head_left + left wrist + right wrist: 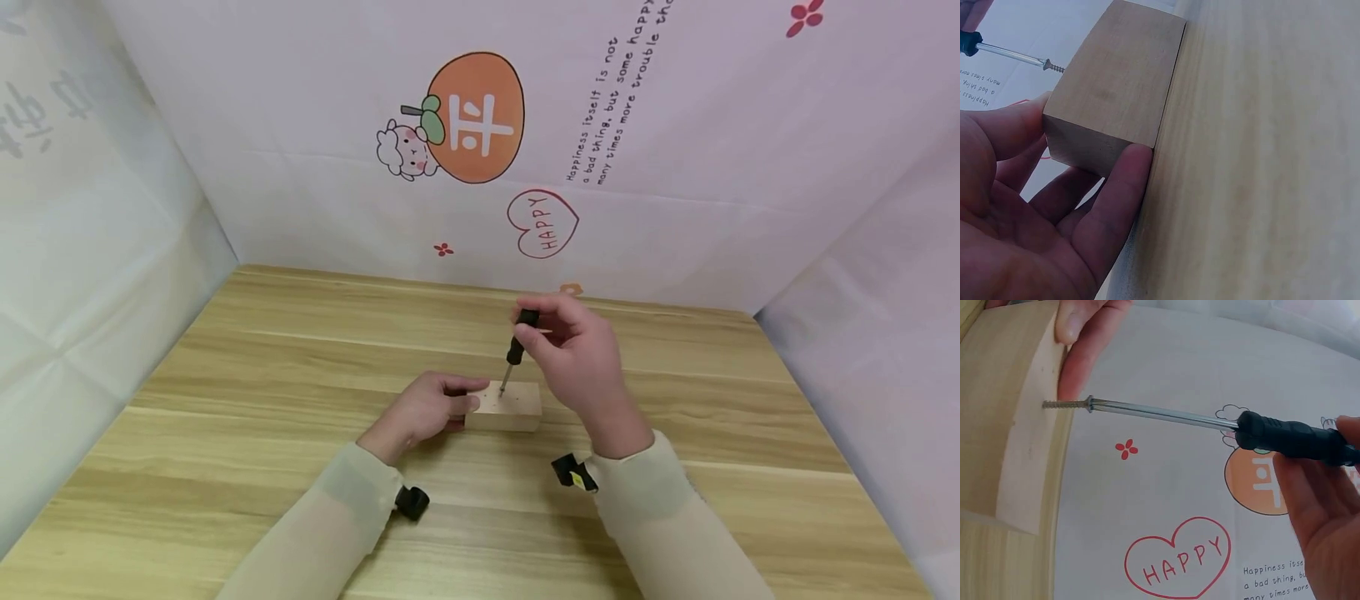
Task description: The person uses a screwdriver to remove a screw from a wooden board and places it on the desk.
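Well inside table (712, 400) edges, screwdriver (1272, 434) meets screw (1067, 404)

A block (522, 406) lies on the worktop (262, 400), left hand (429, 407) at its left end — a screw (1067, 404) on top, screwdriver (1166, 415) above it in the right hand (581, 354), cloth (322, 208) behind.

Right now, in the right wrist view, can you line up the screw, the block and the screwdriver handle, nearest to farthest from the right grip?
1. Screwdriver handle: held in the right grip.
2. Screw: left of the handle.
3. Wooden block: at the picture's left edge.
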`<state>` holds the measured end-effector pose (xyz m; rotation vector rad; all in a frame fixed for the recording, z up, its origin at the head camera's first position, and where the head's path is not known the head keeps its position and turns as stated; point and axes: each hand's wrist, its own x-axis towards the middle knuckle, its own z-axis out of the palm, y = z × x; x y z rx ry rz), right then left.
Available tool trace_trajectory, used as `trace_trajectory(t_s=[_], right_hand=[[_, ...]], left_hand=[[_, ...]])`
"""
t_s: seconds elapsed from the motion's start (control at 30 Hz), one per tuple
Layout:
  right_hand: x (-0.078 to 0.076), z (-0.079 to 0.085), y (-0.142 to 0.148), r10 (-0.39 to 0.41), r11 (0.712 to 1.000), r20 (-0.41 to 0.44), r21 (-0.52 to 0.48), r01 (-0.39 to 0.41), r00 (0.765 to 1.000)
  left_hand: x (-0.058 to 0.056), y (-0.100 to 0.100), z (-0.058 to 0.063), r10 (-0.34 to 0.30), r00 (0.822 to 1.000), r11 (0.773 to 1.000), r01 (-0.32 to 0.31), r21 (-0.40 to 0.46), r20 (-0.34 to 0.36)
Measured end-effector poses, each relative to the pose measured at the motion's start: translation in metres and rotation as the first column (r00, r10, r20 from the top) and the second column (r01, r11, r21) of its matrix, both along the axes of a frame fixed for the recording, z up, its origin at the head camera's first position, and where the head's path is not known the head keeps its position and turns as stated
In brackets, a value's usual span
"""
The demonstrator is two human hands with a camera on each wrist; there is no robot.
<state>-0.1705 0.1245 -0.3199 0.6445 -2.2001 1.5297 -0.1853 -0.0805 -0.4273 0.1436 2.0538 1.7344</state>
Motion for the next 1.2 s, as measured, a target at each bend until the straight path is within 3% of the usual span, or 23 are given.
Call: trace_trajectory(t_s=[0.23,0.33,0.53,0.73,1.0,1.07,1.2], right_hand=[[-0.0007,-0.0009,-0.0032,-0.105,0.995,-0.059,-0.008,0.104,0.993],[-0.0005,-0.0010,-0.0023,-0.101,0.995,-0.089,0.005,0.102,0.991],[0.0034,0.0017,-0.0026,-0.066,0.997,-0.041,0.041,0.068,0.997],[0.0032,0.0012,-0.0039,-0.059,0.998,-0.050,0.036,0.061,0.997],[0.0040,-0.0021,-0.0079,-0.138,0.984,-0.108,0.098,0.149,0.984],[0.0034,-0.0031,-0.0071,-0.132,0.987,-0.110,0.077,0.141,0.985],[0.0023,-0.0028,-0.0031,-0.025,0.999,-0.079,0.040,0.028,0.997]], left_hand=[[0.0012,0.0001,0.0006,-0.004,1.000,1.000,0.004,0.003,0.000],[0.0015,-0.0001,0.0012,-0.004,1.000,1.000,0.004,0.004,-0.002],[0.0020,-0.0004,0.0025,0.003,1.000,1.000,-0.003,0.000,0.003],[0.0024,-0.0009,0.0021,0.003,1.000,1.000,-0.003,-0.003,0.001],[0.0016,-0.0007,0.0013,-0.001,1.000,1.000,0.000,-0.012,-0.011],[0.0016,-0.0007,0.0014,-0.001,1.000,1.000,0.001,-0.011,-0.012],[0.0014,-0.0009,0.0013,0.000,1.000,1.000,0.000,-0.007,-0.011]])
